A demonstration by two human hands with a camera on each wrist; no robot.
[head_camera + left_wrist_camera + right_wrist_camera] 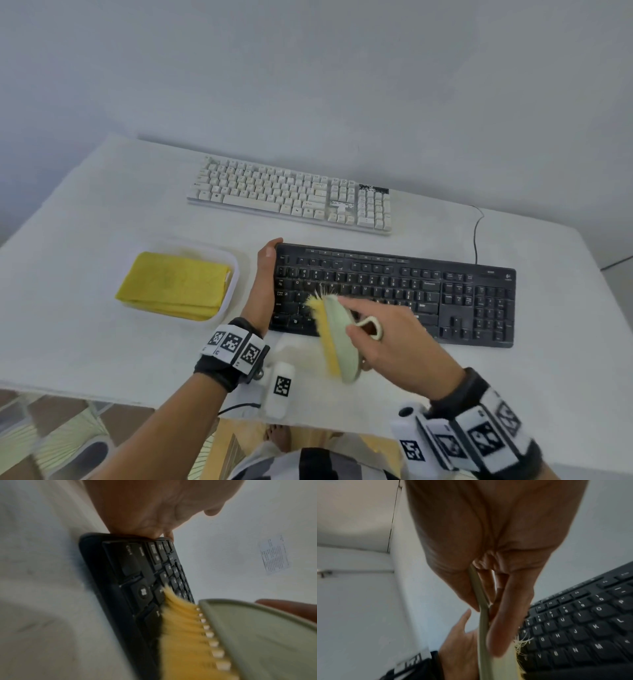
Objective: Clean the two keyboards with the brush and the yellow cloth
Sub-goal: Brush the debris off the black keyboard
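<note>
1. The brush [337, 337] is gripped in the curled fingers of the right hand [394, 339], bristles laid on the lower-left keys of the black keyboard [445, 291].
2. Short strokes along the rows are advised, bristles angled into the gaps.
3. The keyboard's left end is braced by the left hand [265, 284], laid flat, grasping nothing.
4. The yellow cloth [174, 284] is seen folded in a white tray [235, 270] beside it.
5. The white keyboard [291, 192] is set farther back, unobstructed.

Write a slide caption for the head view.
Right hand holds the brush on the black keyboard; left hand steadies its end.
</note>
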